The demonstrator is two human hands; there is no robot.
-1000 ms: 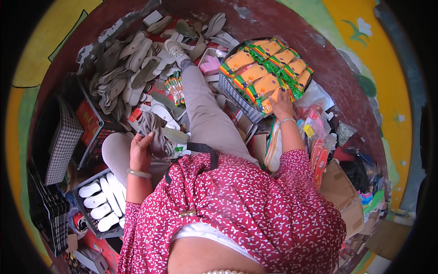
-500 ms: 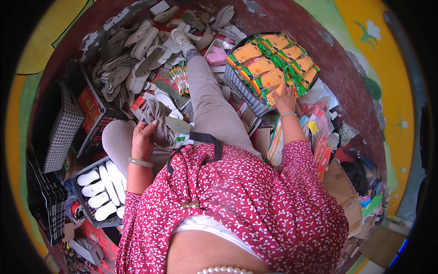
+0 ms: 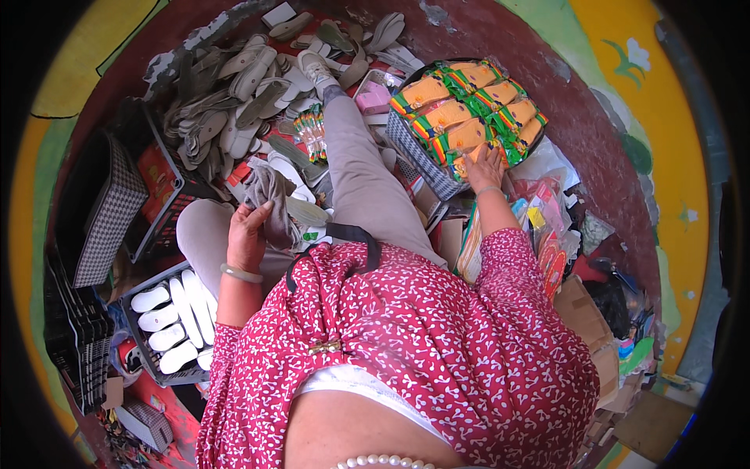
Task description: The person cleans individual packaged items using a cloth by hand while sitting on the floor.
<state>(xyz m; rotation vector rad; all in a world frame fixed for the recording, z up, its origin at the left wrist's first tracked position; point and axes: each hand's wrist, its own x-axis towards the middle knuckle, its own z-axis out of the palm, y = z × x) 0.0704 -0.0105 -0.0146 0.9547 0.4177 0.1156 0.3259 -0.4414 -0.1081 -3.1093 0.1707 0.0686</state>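
Note:
My left hand (image 3: pixel 248 234) pinches a crumpled grey cloth (image 3: pixel 271 195) that hangs above my bent left knee. At the right, my right hand (image 3: pixel 484 170) lies with its fingers outstretched on the nearest orange packet (image 3: pixel 467 160); the fingers are not wrapped round it. Rows of similar packets, orange with green, yellow and red wrapping, fill a black-and-white checked basket (image 3: pixel 426 160). Beside my outstretched leg lies a bundle of small colourful packets (image 3: pixel 311 134).
Loose grey insoles (image 3: pixel 258 82) are heaped at the far left. White insoles (image 3: pixel 166 338) fill a dark crate by my left arm. Checked boxes (image 3: pixel 111 223) and black crates (image 3: pixel 78 344) stand further left. Plastic bags (image 3: pixel 539 207) and cardboard (image 3: pixel 582 313) lie at the right, beside the wall.
Both hands have hardly moved; the left still pinches the grey cloth and the right stays on the packet. The view has shifted slightly.

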